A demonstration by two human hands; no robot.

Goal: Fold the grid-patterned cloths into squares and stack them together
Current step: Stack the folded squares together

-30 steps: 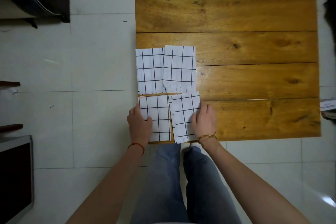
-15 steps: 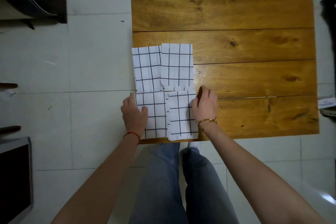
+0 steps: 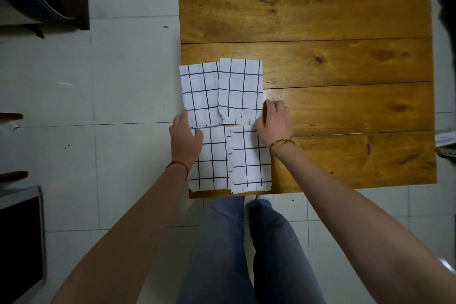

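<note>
Both hands [image 3: 186,137] farther up cloths [image 3: 240,91] now

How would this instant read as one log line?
step: squaring up | left hand: on near-left white grid-patterned cloth | right hand: on near-right cloth | stacked: no

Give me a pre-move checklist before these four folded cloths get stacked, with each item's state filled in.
1. All four cloths folded to squares: ok; far-left cloth, far-right cloth, near-left cloth, near-right cloth.
2. Cloths lying flat on the table: ok.
3. Cloths stacked together: not ok; they lie in a two-by-two block.
4. Left hand on the near-left cloth's outer edge: ok.
5. Right hand firmly gripping a cloth: cannot tell.
</note>
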